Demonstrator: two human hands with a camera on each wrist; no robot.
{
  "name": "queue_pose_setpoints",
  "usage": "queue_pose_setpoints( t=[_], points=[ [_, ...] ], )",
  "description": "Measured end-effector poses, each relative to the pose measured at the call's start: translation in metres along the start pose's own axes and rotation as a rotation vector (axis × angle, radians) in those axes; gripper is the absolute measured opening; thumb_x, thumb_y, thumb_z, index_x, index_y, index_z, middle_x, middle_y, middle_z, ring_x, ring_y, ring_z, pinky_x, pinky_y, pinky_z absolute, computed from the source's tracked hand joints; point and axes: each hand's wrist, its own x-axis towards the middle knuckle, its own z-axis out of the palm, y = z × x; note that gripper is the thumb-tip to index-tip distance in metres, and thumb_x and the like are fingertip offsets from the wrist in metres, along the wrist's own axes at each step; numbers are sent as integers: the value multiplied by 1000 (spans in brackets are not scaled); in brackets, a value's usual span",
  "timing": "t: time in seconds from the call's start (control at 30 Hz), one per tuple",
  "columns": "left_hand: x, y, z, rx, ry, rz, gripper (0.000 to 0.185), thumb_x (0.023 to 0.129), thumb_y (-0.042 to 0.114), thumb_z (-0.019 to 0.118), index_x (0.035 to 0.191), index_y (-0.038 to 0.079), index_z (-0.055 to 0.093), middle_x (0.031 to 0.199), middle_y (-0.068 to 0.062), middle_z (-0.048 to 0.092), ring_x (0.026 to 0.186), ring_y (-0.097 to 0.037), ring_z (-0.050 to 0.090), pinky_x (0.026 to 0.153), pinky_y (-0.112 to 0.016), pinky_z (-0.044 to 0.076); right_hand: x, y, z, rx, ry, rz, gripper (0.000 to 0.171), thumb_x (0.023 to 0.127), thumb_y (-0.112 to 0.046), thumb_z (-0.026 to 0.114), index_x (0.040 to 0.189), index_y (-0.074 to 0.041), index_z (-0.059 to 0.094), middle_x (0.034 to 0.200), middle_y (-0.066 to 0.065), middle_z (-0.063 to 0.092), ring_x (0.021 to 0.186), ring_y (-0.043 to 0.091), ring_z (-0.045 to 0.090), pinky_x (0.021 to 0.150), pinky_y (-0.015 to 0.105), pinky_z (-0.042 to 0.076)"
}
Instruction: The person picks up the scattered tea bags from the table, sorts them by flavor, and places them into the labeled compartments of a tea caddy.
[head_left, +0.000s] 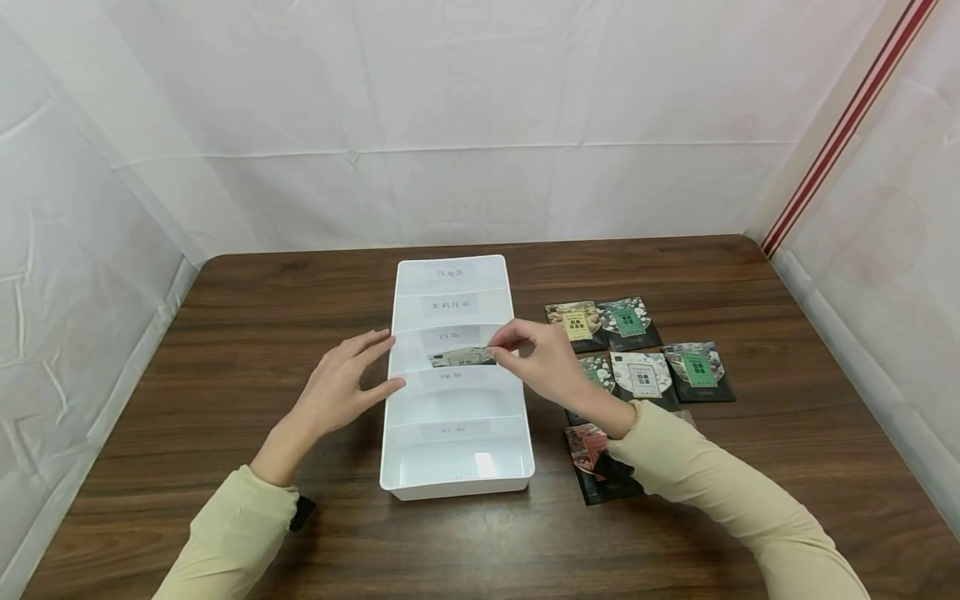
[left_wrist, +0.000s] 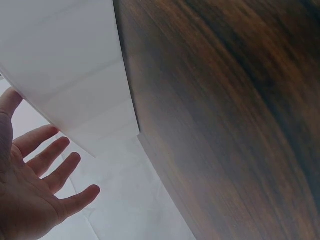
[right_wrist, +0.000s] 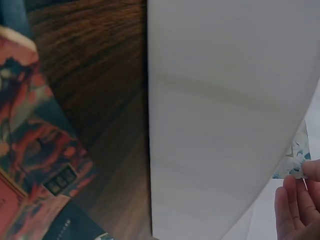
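Left hand: spread, on my head feed the left hand (head_left: 336, 386) has thumb and fingers well apart, tips at the long side of the white tray (head_left: 459, 487); nothing gripped. Left wrist feed: thumb and index tip at the rim, other fingers fanned out, little finger clear of the wall.
Right hand: pinching, thumb and forefinger of the right hand (head_left: 549, 362) closed on one end of a pale patterned sachet (head_left: 459, 357). Right wrist feed agrees; I only get part of the hand there, past the rim.
Sachet: in the middle compartment, third from either end; only a narrow strip of it shows, lower part hidden by the divider in front, so I can't tell if it touches the floor.
Tray: five compartments in a row, small labels on the slopes, upside down to me; it stands on the brown wooden table (head_left: 300, 304).
Packets: right of tray, yellow-label packet (head_left: 578, 326) beside a green-label packet (head_left: 629, 322); nearer, a white-label packet (head_left: 643, 379) between two more green-label ones.
Red packet: red-patterned packet (head_left: 587, 446) nearest me, partly covered by the right sleeve (head_left: 701, 467).
Backdrop: white sheeting (head_left: 465, 100) behind, red stripe (head_left: 847, 129) at right.
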Motion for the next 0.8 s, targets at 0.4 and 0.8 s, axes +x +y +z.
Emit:
queue_pose_setpoints(
  t=[0.4, 0.8],
  points=[
    [0, 0, -1, 3, -3, 5, 60, 78, 34, 66, 124, -1, 49, 128, -15, 43, 117, -33, 37, 92, -54, 27, -3, 12, 14, -119, -101, -84, 5, 80, -7, 65, 83, -10, 66, 81, -3, 62, 74, 4, 57, 66, 19, 46],
    [0, 1, -2, 6, -6, 5, 61, 78, 34, 66, 124, -1, 49, 129, -15, 43, 118, -32, 36, 92, -54, 26, 2, 18, 15, -209, -175, -181, 6, 80, -6, 63, 85, -9, 65, 82, -2, 63, 76, 7, 58, 69, 16, 44]
  ],
)
